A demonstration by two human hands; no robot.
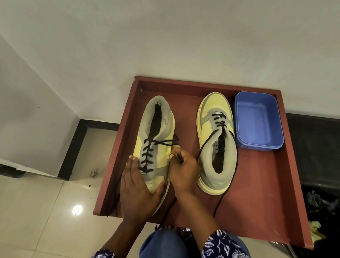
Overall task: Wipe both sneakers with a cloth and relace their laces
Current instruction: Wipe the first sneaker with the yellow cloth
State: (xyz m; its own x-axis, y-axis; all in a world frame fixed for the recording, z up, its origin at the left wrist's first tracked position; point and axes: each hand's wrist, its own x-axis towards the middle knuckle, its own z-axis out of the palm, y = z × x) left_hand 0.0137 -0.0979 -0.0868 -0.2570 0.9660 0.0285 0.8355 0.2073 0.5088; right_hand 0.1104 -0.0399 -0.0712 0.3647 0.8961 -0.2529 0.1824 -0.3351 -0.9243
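Two yellow-and-grey sneakers with black laces lie in a red-brown wooden tray (263, 209). The left sneaker (157, 131) points its toe toward me; the right sneaker (216, 149) points away. My left hand (136, 192) lies flat with straight fingers over the left sneaker's toe and side. My right hand (182, 170) pinches a small yellow cloth (170, 151) against that sneaker's right side, near the upper eyelets. A loose black lace end (218, 202) trails from the right sneaker across the tray.
A blue plastic tub (258, 122) stands at the tray's far right corner beside the right sneaker. A black bin with a bag (328, 241) sits right of the tray. White wall behind, pale tiled floor on the left, my knee below the tray.
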